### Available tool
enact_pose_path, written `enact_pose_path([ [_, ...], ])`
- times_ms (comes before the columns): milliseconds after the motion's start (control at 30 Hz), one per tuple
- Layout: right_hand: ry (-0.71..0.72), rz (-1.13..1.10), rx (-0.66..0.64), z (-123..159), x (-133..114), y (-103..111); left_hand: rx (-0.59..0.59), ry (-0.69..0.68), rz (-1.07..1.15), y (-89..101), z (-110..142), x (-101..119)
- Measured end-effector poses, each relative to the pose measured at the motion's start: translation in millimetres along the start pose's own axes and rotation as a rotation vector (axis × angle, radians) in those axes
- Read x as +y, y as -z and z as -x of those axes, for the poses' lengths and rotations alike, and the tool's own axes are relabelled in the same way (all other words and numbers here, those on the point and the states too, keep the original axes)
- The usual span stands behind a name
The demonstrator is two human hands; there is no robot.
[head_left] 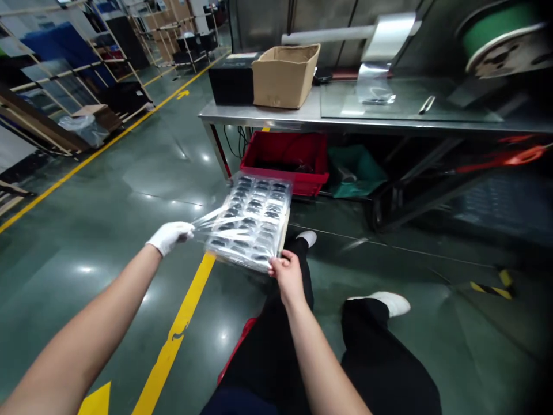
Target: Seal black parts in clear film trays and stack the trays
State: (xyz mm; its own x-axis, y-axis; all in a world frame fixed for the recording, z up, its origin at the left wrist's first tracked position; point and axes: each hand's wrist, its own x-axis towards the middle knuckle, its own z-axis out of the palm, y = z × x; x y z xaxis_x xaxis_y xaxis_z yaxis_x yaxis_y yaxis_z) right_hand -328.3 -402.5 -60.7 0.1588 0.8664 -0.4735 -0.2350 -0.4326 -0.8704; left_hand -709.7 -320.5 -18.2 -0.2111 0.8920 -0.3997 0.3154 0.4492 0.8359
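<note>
Pinching: right hand is gripping near edge of tray, fingers closed on it | left hand, gloved, is pinching clear wrap stretching off tray's left side | tray is hovering mid-air above floor, in front of metal table and red bin

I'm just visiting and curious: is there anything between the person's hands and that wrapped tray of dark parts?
Nothing visible does. The right hand already grips the near edge of the tray, and the gloved left hand pinches the clear film stretched off its left side. Only that film covers the parts.
</note>
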Motion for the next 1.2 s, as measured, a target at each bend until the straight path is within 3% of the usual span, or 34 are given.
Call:
enact_pose_path([
  [167,-0.194,0.283,0.059,-23,64,6,-0.064,0.079,-0.256,-26.0,-5,-64],
  [433,-0.346,0.657,0.048,-65,106,11,0.017,0.138,-0.527,-52.8,-37,-112],
  [667,-0.307,0.858,0.005,-72,109,14,0.177,0.094,-0.534,-70.2,-36,-134],
  [867,-0.181,1.051,-0.006,-65,103,10,0.294,0.089,-0.554,-84.7,-37,-148],
  [1033,-0.068,1.125,-0.013,-62,101,7,0.337,0.068,-0.574,-91.9,-32,-149],
  [1200,-0.023,1.105,-0.025,-70,95,20,0.355,0.046,-0.58,-94.6,-30,-148],
])
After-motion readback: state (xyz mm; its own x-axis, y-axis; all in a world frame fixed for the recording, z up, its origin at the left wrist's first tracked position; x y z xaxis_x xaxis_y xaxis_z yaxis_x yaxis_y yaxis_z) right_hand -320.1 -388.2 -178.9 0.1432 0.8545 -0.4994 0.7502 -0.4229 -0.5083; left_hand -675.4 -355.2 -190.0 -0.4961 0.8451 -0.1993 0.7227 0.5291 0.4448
